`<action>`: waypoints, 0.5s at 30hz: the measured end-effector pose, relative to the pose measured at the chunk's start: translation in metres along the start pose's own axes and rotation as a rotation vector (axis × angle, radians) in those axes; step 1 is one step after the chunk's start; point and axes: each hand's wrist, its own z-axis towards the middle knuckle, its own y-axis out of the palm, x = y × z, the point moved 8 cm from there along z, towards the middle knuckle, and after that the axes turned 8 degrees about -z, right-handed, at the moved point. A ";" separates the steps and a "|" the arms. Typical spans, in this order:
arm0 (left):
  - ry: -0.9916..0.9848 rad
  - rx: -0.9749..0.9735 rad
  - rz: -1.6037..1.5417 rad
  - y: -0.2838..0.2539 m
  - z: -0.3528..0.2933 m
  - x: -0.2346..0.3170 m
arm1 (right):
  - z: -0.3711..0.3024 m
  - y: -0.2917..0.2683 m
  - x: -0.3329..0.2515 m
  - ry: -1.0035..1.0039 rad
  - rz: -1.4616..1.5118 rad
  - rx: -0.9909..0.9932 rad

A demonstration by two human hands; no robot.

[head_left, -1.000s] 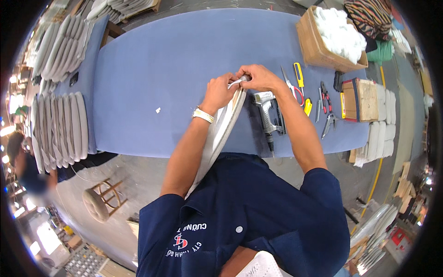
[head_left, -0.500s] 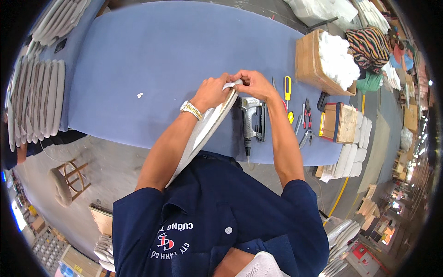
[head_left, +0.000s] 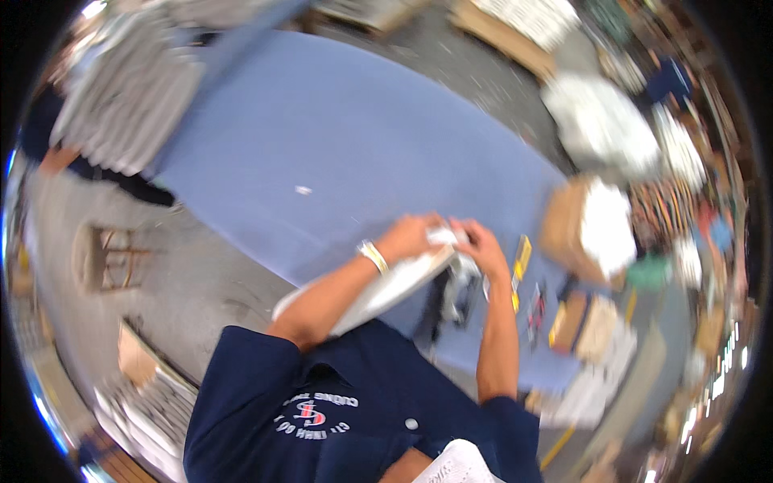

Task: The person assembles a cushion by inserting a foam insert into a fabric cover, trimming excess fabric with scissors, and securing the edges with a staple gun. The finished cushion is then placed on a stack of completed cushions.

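A long pale fabric-covered padded panel (head_left: 386,294) slants from beside my left forearm up to my hands, its near part against my shirt. My left hand (head_left: 409,236), with a watch at the wrist, is closed around the panel's far end. My right hand (head_left: 485,251) pinches the white fabric (head_left: 442,236) at that same end, close to the left fingers. Motion blur hides the exact fingertip contact. A silver staple gun (head_left: 460,291) lies on the blue-covered table (head_left: 266,137), just below my right hand.
Right of my right forearm lie a yellow screwdriver (head_left: 522,262) and red-handled pliers (head_left: 536,312). Beyond stands a cardboard box (head_left: 566,221) filled with white material. Stacked pale panels (head_left: 133,92) are at the far left, beside a person's arm (head_left: 58,159). A stool (head_left: 93,258) stands left.
The view has swung and blurred, so table and tools appear shifted and turned. The panel's end stays between both hands, and the panel now appears less steep.
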 end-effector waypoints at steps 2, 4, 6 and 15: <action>0.029 -0.002 -0.177 -0.019 -0.034 -0.017 | 0.002 0.011 -0.018 -0.054 -0.013 0.057; -0.145 -0.032 -0.330 -0.044 -0.093 -0.044 | 0.000 0.018 -0.028 -0.072 0.106 0.136; -0.328 -0.023 -0.154 -0.071 -0.174 -0.089 | 0.004 0.024 -0.018 -0.168 0.131 0.256; -0.661 1.086 -1.047 -0.042 -0.413 -0.153 | 0.067 0.061 -0.017 -0.232 0.361 0.628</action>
